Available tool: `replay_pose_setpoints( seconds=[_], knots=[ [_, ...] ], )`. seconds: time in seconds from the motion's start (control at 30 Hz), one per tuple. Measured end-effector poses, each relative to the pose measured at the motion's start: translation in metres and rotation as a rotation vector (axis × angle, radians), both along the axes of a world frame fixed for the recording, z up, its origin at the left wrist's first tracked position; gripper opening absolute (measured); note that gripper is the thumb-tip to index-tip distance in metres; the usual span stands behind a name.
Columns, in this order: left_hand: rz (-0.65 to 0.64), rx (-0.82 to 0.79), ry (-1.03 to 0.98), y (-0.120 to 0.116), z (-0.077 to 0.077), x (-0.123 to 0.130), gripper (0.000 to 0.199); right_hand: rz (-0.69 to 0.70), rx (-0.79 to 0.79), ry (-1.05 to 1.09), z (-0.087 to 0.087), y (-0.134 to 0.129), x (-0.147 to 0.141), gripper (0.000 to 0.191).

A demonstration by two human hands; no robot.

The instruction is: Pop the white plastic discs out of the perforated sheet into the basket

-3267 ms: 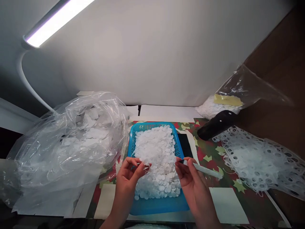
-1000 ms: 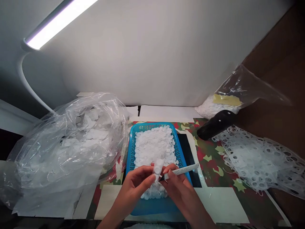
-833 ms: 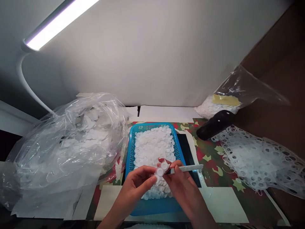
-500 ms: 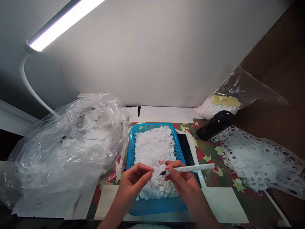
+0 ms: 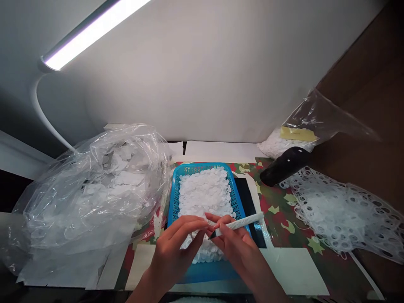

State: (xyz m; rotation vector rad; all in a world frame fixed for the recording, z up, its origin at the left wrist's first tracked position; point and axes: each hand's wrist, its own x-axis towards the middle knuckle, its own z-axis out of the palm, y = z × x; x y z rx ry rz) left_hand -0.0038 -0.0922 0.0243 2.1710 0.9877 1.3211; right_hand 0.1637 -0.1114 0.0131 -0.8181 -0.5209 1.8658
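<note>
A blue plastic basket (image 5: pixel 174 185) holds a heap of small white translucent discs (image 5: pixel 203 189). Over its near half, my right hand (image 5: pixel 238 248) grips a white-wrapped pen-like tool (image 5: pixel 244 221) whose dark pointed tip faces left and down. My left hand (image 5: pixel 173 246) is beside it, thumb and fingers bent toward each other, the fingertips meeting those of my right hand. Whatever lies between the left fingertips is too small and hidden to make out.
A big clear plastic bag (image 5: pixel 94 202) with white scraps fills the left side. On the right lie a black object (image 5: pixel 284 166), perforated clear sheets (image 5: pixel 341 210) and a bag of white pieces (image 5: pixel 274 143). A lit lamp (image 5: pixel 94 35) hangs upper left.
My hands have come together, the left moving right until the fingertips meet. The tool has shifted left, with its back end tilted higher.
</note>
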Motion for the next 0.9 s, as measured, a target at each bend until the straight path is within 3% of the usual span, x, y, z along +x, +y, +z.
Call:
replay_pose_setpoints(
  seconds=[0.13,0.27,0.33,0.4,0.5,0.63,0.73,0.9],
  knots=[
    [-0.086,-0.004,0.047,-0.003,-0.002,-0.001,0.033,-0.061,-0.132,0.273,-0.005,0.000,-0.004,0.006],
    [-0.114,-0.044,0.013,-0.009,-0.002,-0.007,0.028,-0.117,-0.174,0.378,-0.009,0.000,-0.009,0.007],
    [-0.087,-0.056,-0.077,-0.011,-0.003,-0.009,0.025,-0.129,-0.191,0.397,-0.011,0.000,-0.010,0.009],
    [0.024,-0.113,-0.184,-0.011,-0.005,-0.010,0.020,-0.141,-0.220,0.417,-0.012,0.001,-0.011,0.010],
    [0.134,-0.339,-0.187,-0.009,-0.006,-0.009,0.018,-0.153,-0.228,0.425,-0.010,0.001,-0.011,0.011],
    [-0.063,-0.659,-0.139,-0.008,-0.007,-0.004,0.019,-0.104,-0.137,0.354,-0.007,-0.001,-0.012,0.009],
    [-0.145,-0.836,-0.285,-0.010,-0.008,0.002,0.024,-0.094,-0.076,0.264,-0.007,-0.004,-0.010,0.010],
    [-0.170,-1.085,-0.584,-0.010,-0.016,0.011,0.023,-0.060,0.007,-0.039,-0.005,-0.010,-0.007,0.015]
  ],
)
